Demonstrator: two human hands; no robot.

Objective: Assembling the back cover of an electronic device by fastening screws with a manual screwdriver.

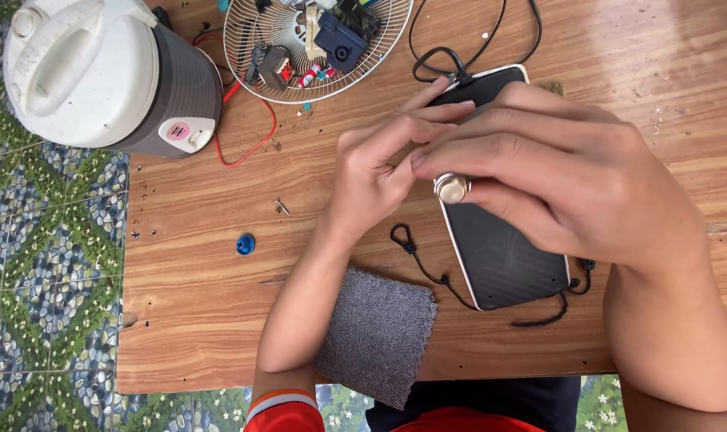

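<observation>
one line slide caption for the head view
Both hands, left hand and right hand, pinch a small round metal part above a phone.

light: bright, even daylight
shadows: soft, faint under the hands
glare: none obvious
focus: sharp, slight wide-angle bend at edges

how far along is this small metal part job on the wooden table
Done: loose parts sit in the fan grille, a screw and blue cap lie out. In hand: both hands, left hand and right hand, pinch a small metal part above the phone. Left: unclear from here.
</observation>
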